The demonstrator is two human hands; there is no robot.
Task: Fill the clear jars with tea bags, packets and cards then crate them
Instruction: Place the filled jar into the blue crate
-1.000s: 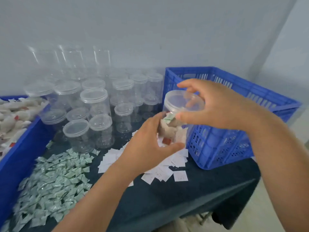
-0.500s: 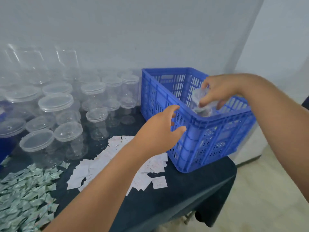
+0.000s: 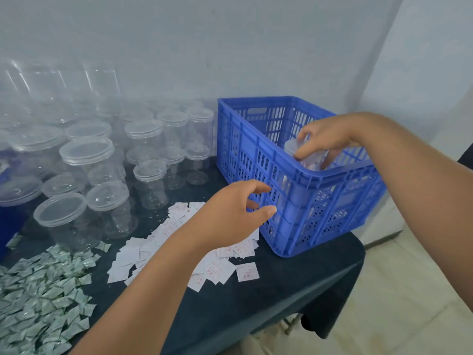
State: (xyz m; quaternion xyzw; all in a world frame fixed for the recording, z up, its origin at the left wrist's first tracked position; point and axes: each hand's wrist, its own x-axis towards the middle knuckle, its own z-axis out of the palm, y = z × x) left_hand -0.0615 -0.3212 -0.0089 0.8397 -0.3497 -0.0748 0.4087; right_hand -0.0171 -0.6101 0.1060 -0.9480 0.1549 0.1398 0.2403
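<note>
My right hand (image 3: 330, 137) grips the lid end of a filled clear jar (image 3: 311, 160) inside the blue crate (image 3: 256, 139), near its front right corner. My left hand (image 3: 230, 216) hovers beside the crate's near wall with fingers loosely curled and holds nothing. White cards (image 3: 212, 267) lie scattered on the dark table under that arm. Green-and-white packets (image 3: 43, 290) are heaped at the lower left. Several lidded empty clear jars (image 3: 87, 155) stand at the left and back.
The dark table (image 3: 294, 285) ends just right of the crate, with pale floor (image 3: 409, 303) beyond. A second blue bin's edge (image 3: 7, 219) shows at far left. A grey wall stands close behind the jars.
My right hand has carried the filled jar from above the table into the crate and lowered it. My left hand has let go of the jar and stays beside the crate.
</note>
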